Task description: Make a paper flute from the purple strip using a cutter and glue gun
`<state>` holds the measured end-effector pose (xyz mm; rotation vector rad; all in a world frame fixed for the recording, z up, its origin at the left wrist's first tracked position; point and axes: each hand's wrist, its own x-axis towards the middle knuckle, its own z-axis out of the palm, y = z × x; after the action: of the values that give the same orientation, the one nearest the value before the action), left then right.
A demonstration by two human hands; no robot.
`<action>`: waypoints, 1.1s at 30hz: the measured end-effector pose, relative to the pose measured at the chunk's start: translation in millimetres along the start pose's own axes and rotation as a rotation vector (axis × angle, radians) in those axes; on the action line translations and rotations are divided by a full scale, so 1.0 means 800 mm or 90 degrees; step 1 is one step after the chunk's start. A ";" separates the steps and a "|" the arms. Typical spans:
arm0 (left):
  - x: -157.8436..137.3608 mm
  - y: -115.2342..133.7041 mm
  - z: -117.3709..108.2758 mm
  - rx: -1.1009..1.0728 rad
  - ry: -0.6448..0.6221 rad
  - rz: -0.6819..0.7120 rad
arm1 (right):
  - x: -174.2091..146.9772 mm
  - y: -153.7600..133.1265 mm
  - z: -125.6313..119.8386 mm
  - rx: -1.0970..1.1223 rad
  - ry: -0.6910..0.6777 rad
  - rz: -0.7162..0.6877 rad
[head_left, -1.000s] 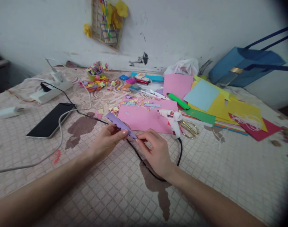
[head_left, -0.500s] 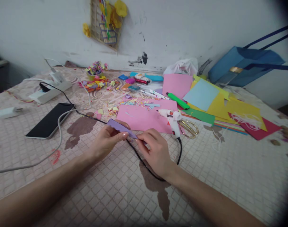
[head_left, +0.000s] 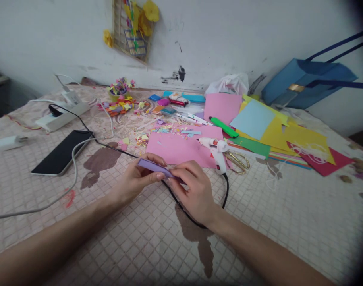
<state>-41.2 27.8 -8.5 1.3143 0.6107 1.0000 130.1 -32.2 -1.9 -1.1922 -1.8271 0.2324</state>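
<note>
Between both hands is a narrow strip of purple paper (head_left: pixel 153 165), which looks folded lengthwise. My left hand (head_left: pixel 139 173) pinches its left part, thumb on the near side and fingers behind. My right hand (head_left: pixel 195 188) grips the right end with thumb and fingers, hiding that end. A pink sheet (head_left: pixel 175 149) scattered with paper scraps lies just beyond the hands. On its right edge rests a white glue gun (head_left: pixel 219 153), its black cord (head_left: pixel 181 208) running under the hands. Gold-handled scissors (head_left: pixel 237 162) lie right beside the glue gun.
A dark tablet-like device (head_left: pixel 64 153) and a white power strip (head_left: pixel 62 117) with cables lie at left. Coloured papers (head_left: pixel 259 123), a green marker-like tool (head_left: pixel 223 126) and a blue bag (head_left: pixel 306 83) are at right. Small paper flowers (head_left: pixel 120 105) stand at the back.
The purple strip has tilted slightly, so more of its inner face shows. My right hand's fingers have shifted a little left along it. Both hands keep hold.
</note>
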 end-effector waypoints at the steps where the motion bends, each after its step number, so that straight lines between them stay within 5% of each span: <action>1: 0.000 0.000 0.000 -0.005 -0.007 0.006 | 0.000 0.000 0.000 0.003 0.006 -0.003; 21: -0.001 0.004 0.001 0.000 -0.057 -0.008 | 0.001 -0.001 -0.002 0.005 -0.030 -0.065; 33: 0.001 -0.003 -0.008 0.006 -0.081 -0.003 | 0.002 0.001 -0.002 0.136 -0.057 -0.033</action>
<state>-45.9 31.9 -12.0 1.3723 0.5215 0.9021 131.2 -31.1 -0.7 -0.9980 -1.8566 0.4463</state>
